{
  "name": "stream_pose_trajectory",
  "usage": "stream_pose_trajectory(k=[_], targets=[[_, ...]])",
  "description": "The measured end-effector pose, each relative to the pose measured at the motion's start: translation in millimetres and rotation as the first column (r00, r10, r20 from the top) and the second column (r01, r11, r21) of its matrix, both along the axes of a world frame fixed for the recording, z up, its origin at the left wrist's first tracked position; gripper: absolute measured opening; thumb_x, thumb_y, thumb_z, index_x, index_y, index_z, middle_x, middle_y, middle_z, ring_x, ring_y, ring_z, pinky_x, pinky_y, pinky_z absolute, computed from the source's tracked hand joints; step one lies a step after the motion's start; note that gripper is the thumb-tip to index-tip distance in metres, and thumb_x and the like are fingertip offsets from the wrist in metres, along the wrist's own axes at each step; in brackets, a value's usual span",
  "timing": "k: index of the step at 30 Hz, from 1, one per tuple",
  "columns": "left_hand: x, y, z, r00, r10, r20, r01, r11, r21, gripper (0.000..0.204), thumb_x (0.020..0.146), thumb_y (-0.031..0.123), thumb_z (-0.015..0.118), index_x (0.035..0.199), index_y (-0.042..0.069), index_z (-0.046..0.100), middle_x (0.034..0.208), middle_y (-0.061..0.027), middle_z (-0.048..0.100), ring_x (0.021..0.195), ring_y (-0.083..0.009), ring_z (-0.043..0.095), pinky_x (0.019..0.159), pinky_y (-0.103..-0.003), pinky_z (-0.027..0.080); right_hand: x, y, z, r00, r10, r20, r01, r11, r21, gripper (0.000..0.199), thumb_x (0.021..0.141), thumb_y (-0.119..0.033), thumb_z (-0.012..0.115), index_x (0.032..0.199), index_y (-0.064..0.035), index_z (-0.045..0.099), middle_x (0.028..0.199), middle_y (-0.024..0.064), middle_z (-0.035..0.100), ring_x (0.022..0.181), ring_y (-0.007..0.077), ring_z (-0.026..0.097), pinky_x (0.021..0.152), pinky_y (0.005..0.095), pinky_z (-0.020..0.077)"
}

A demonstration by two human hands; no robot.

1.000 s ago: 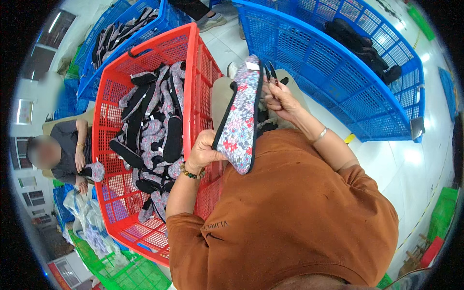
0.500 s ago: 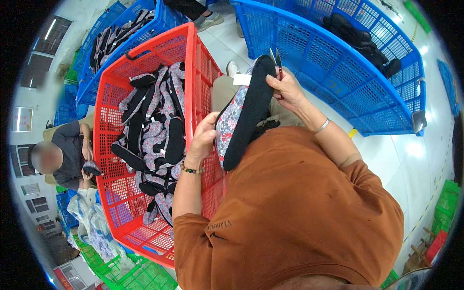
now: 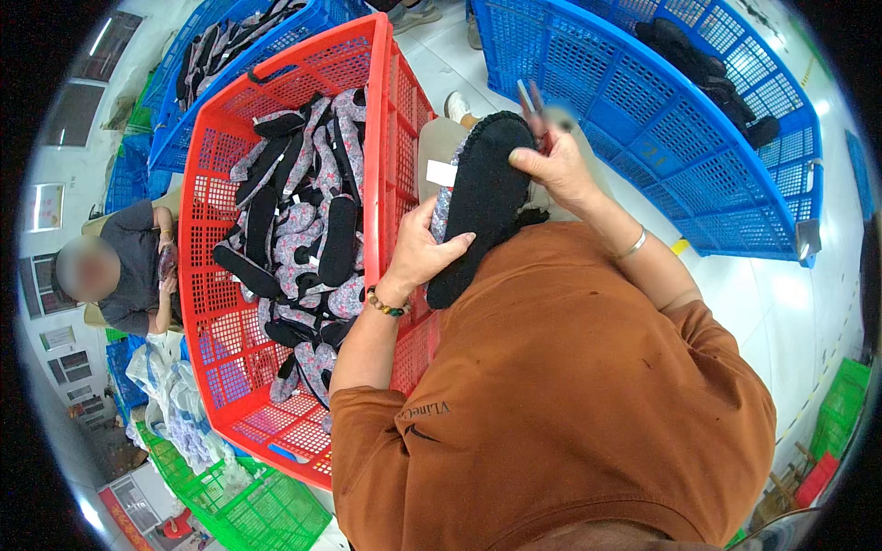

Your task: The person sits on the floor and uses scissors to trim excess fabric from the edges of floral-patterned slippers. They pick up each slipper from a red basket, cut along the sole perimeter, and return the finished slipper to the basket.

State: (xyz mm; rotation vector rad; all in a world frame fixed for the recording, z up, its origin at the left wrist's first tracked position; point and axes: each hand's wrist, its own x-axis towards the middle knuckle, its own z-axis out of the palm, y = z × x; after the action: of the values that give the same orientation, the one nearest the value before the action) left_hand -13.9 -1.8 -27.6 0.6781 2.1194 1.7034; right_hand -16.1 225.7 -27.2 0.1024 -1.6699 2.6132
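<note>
A slipper (image 3: 487, 184) is held in front of my body, its fuzzy black sole facing up. My left hand (image 3: 423, 255) grips the slipper near its lower end, thumb across the sole. At the other end, my right hand (image 3: 560, 173) presses its thumb on the sole. That same hand also carries small scissors (image 3: 530, 103) with the blades pointing up, blurred at the handles. From the slipper's left side sticks out a white tag (image 3: 441, 173). Little of the grey floral upper shows, and the fingers beneath are hidden.
A red crate (image 3: 378, 165) at my left holds several floral slippers (image 3: 299, 243). Blue crates (image 3: 625, 119) stand ahead, one with black items (image 3: 703, 73). A co-worker (image 3: 133, 266) sits beyond the red crate, near a green crate (image 3: 257, 505).
The slipper has turned so its sole faces me more and the floral side is mostly hidden. My left hand has shifted right, bringing its thumb onto the sole.
</note>
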Motion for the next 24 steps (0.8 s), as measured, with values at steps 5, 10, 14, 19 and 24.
stream_pose_trajectory(k=[5,10,14,19,24], targets=[[-1,-4,0,0.975,-0.035,0.219,-0.001,0.986,0.165,0.044,0.067,0.002,0.068,0.109,-0.001,0.055,0.098,-0.0038,0.061,0.086,-0.0114,0.058,0.078,-0.026,0.046,-12,25,3,0.994,-0.111,-0.009,0.111,0.991,0.068,0.011,0.086,-0.018,0.06,0.084,-0.0083,0.055,0.076,0.0006,0.059,0.047,0.0,0.036,0.04,0.015,0.0273],[-5,-7,-6,0.963,-0.046,0.265,-0.019,0.971,0.238,0.045,0.066,0.002,0.068,0.109,-0.001,0.054,0.101,-0.0044,0.06,0.089,-0.0123,0.057,0.081,-0.027,0.045,-3,22,11,0.975,-0.127,-0.183,0.179,0.935,0.305,0.015,0.085,-0.019,0.062,0.09,-0.0053,0.057,0.072,-0.0026,0.056,0.056,0.0011,0.041,0.049,0.0163,0.032],[-6,-7,-5,0.945,-0.038,0.326,-0.044,0.97,0.239,0.047,0.066,0.003,0.068,0.11,-0.001,0.054,0.102,-0.0051,0.06,0.09,-0.0132,0.057,0.082,-0.028,0.045,4,12,20,0.967,-0.094,-0.235,0.185,0.898,0.4,0.015,0.082,-0.016,0.065,0.083,-0.0027,0.057,0.066,-0.0052,0.05,0.061,0.0019,0.042,0.053,0.0181,0.0347],[-6,-6,-5,0.954,-0.021,0.299,-0.052,0.971,0.234,0.048,0.065,0.004,0.068,0.111,-0.001,0.053,0.103,-0.006,0.06,0.091,-0.014,0.057,0.084,-0.028,0.045,-3,21,13,0.944,-0.145,-0.295,0.276,0.836,0.473,0.019,0.083,-0.018,0.064,0.077,-0.002,0.057,0.062,-0.0037,0.05,0.055,0.0041,0.041,0.049,0.021,0.035],[-3,-4,-3,0.972,0.018,0.233,-0.062,0.981,0.183,0.047,0.066,0.003,0.067,0.11,-0.002,0.054,0.103,-0.0062,0.06,0.092,-0.0133,0.057,0.085,-0.028,0.044,-5,34,33,0.896,-0.183,-0.404,0.421,0.641,0.642,0.016,0.085,-0.018,0.062,0.076,-0.0047,0.057,0.061,-0.0036,0.049,0.056,0.0042,0.041,0.049,0.0205,0.0332]])
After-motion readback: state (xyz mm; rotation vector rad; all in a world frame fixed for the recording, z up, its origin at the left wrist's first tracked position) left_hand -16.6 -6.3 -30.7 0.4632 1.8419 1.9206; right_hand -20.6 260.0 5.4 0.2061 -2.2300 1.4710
